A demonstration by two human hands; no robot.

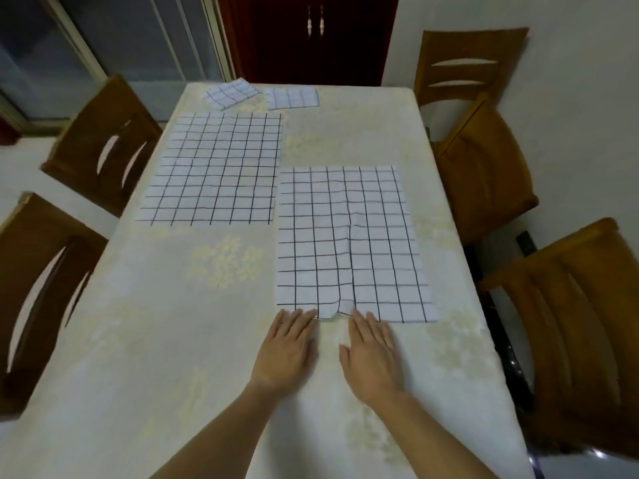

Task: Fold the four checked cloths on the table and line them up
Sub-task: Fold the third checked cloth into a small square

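A flat cloth point(211, 171) is lying spread on the counter's point(166, 340) left half. Beyond it, a tilted folded cloth point(231, 94) and a straight folded cloth point(292, 97) are sitting at the far edge. The left hand point(288, 344) and right hand point(373, 354) are lying released, fingers straight, their tips touching the near edge of the right cloth point(352, 236), which is creasing down its middle.

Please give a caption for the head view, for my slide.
Left hand and right hand flat at the edge of the near cloth; second cloth open, two folded cloths beyond.
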